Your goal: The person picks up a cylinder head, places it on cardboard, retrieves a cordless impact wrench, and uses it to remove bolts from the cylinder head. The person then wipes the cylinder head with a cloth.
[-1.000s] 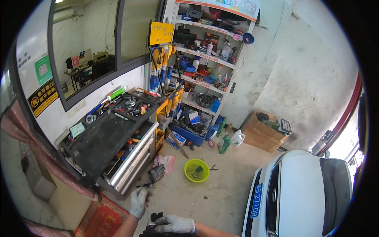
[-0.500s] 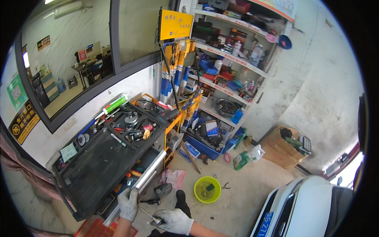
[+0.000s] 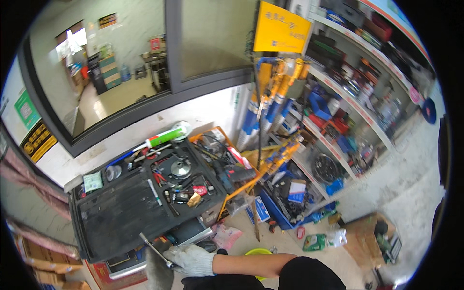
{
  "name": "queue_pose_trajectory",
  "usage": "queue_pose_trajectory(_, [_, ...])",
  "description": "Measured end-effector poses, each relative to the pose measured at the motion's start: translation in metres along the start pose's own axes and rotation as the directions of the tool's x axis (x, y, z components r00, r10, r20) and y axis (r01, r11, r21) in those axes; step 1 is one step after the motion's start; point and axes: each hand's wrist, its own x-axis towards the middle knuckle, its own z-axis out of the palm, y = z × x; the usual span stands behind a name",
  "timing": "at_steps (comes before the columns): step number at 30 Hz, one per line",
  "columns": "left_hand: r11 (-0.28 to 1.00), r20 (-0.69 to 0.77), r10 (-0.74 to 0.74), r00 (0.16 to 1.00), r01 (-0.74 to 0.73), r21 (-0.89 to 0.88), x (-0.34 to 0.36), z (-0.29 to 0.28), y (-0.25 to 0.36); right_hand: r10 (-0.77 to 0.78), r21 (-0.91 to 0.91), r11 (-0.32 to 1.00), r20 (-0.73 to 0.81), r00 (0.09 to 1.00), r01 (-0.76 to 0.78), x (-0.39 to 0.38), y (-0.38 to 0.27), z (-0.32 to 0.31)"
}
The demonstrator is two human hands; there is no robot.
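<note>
My right hand (image 3: 192, 259) in a pale glove is closed on a slim metal tool (image 3: 151, 245), low in the middle of the view. My left hand (image 3: 159, 271), also gloved, is beneath the tool and close beside my right; motion blur hides how its fingers sit. Just beyond them stands the black tool cart (image 3: 121, 212), its tray (image 3: 180, 186) holding several small tools, a metal cap-shaped part (image 3: 181, 169) and a green-labelled tube (image 3: 165, 137) along the back. An open drawer (image 3: 188, 238) is under the top, partly behind my hands.
A loaded shelf rack (image 3: 372, 140) fills the right side, with a blue bin (image 3: 285, 218) at its foot. Near it are a cardboard box (image 3: 360, 234), green jug (image 3: 314, 243) and yellow basin (image 3: 258, 252), mostly hidden by my arm. A window (image 3: 125, 118) is above the cart.
My view has swung left and closer to the cart; the car has left the picture. My hands, apart a second ago, came together at the metal tool, now over the cart's front.
</note>
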Motion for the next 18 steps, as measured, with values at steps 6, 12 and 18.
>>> queue_pose_trajectory(6, [0.939, -0.391, -0.103, 0.915, -0.041, -0.342, -0.017, -0.015, -0.016, 0.194, -0.029, 0.966, -0.571, 0.797, -0.256, -0.007, 0.117, -0.114])
queue_pose_trajectory(12, [0.955, -0.500, 0.250, 0.829, -0.295, -0.013, -0.010, -0.028, 0.062, 0.385, -0.709, 0.390, -0.454, 0.804, -0.587, -0.045, 0.315, -0.171])
queue_pose_trajectory(18, [0.139, -0.093, 0.629, 0.772, 0.006, 0.990, 0.088, -0.043, 0.124, 0.345, -0.774, 0.280, -0.472, 0.812, -0.568, -0.021, 0.324, -0.158])
